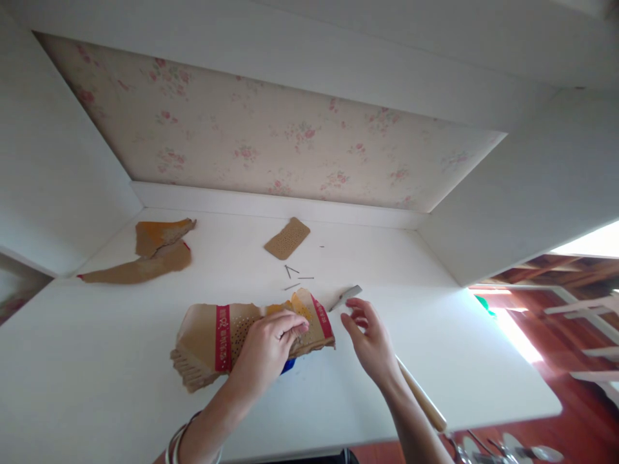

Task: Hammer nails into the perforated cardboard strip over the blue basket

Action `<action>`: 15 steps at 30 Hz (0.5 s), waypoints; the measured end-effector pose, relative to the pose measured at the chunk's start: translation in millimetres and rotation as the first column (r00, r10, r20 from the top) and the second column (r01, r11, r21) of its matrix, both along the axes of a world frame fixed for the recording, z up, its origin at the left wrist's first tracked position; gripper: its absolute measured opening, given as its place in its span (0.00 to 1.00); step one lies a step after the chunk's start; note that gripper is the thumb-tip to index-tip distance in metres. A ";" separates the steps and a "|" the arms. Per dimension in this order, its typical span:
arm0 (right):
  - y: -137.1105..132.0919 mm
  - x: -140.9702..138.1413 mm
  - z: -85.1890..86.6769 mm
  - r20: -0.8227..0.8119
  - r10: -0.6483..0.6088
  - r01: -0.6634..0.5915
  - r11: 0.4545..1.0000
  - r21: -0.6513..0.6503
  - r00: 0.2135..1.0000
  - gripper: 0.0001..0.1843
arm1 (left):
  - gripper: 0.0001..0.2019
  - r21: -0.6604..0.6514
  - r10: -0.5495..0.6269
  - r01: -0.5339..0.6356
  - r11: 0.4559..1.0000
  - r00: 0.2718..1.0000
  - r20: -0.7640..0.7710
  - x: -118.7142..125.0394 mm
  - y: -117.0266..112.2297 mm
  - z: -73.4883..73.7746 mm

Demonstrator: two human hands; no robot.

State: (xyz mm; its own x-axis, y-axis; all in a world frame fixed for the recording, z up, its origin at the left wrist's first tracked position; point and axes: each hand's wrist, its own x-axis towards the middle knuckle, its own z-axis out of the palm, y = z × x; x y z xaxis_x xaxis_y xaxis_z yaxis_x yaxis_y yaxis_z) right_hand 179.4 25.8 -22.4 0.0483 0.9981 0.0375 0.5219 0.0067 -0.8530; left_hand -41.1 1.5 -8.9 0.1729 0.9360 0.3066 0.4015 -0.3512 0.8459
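Note:
My left hand (268,348) presses down on a stack of brown perforated paper sheets (207,338) with red bands, fingers curled on the top sheet near its right end. A bit of something blue (288,366) shows under the stack. My right hand (370,338) hovers just right of the stack with fingers spread and holds nothing. A hammer lies under it: its metal head (345,298) points up-left and its wooden handle (423,403) runs toward the table's near edge. Several small nails (294,276) lie just beyond the stack.
One brown perforated sheet (287,238) lies alone further back. Torn brown paper pieces (149,254) lie at the back left. The white table (97,361) sits in an alcove with white side walls and floral wallpaper (271,135). Metal spoons (503,448) show at the bottom right.

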 end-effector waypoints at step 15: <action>-26.4 13.0 -8.4 0.088 -0.150 0.144 0.987 0.069 0.985 0.21 | 0.09 -0.021 0.130 -0.130 0.991 0.991 -0.030 -2.2 -1.6 10.0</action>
